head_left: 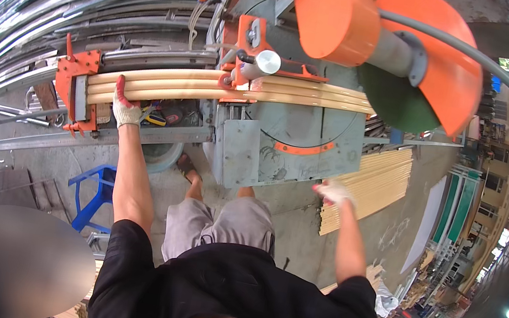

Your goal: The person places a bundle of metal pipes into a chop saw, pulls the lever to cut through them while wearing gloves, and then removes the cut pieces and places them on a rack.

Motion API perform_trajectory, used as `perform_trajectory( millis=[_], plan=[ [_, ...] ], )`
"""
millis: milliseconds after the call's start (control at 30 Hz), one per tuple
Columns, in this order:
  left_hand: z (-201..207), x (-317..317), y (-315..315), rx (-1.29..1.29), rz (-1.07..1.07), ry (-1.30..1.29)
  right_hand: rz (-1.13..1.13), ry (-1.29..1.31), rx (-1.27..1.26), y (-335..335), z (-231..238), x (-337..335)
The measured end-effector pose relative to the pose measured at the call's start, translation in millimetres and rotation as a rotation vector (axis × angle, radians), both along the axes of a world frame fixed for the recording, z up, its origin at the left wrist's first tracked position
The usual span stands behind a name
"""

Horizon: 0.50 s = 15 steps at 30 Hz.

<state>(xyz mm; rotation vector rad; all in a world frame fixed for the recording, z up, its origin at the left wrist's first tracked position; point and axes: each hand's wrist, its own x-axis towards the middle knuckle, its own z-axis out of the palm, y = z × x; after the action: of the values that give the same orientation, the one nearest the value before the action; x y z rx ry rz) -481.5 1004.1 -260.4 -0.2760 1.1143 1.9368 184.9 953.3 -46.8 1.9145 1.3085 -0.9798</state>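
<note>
Several long cream-coloured bars lie side by side across a cutting machine. Near their left end, my left hand grips them, in a white glove with red fingertips. Its thumb lies over the bars and its other fingers are mostly hidden. An orange end stop stands at the bars' left end. A clamp with a silver cylinder sits over them further right. My right hand, gloved alike, hangs off the front right corner of the grey machine table. Its fingers look apart and hold nothing.
A large orange saw head with a round guard looms over the bars' right end. Many metal lengths fill the back left. More cream bars lie stacked at right. A blue stool stands at left. Tools lie behind the front rail.
</note>
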Motion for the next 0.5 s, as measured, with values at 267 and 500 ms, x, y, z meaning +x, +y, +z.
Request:
perform_trajectory(
  millis=[267,500],
  plan=[
    [-4,-18,1,0.118,-0.158,-0.292,-0.245,1.374,1.547,100,509,-13],
    [-13,-48,-159,0.007,-0.511,-0.052,-0.269,1.757,1.551,131,622,-82]
  ],
)
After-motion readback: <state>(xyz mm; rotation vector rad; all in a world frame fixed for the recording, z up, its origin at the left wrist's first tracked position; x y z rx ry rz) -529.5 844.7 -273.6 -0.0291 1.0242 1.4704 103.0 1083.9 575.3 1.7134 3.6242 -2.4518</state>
